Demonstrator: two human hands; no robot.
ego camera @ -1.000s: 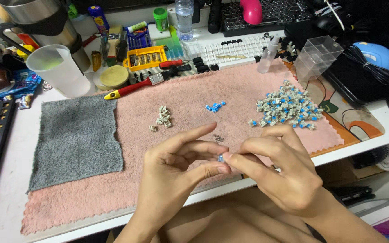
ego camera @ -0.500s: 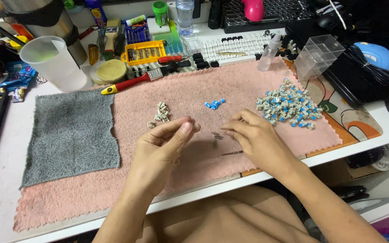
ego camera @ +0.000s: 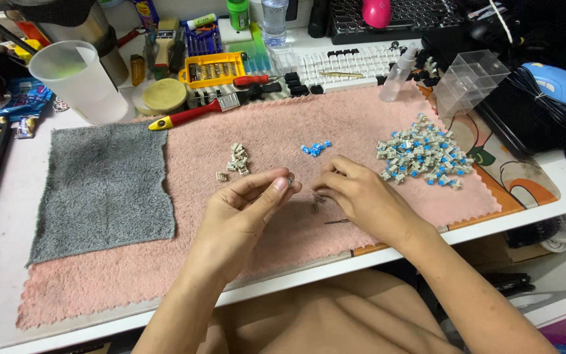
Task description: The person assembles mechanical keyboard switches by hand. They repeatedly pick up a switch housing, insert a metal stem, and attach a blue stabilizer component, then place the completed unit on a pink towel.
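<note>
Head view: the left hand [ego camera: 244, 213] is raised over the pink terry-cloth mat [ego camera: 375, 124], thumb and forefinger pinched on a small grey keyboard-switch part [ego camera: 289, 179]. The right hand [ego camera: 361, 196] rests palm-down on the mat, fingers curled; its grip cannot be determined. The heap of blue-and-grey switches [ego camera: 424, 152] lies just beside it.

The left hand [ego camera: 240, 219] is raised with thumb and forefinger pinched, while the right hand [ego camera: 361, 196] lies low, fingers curled down.
</note>
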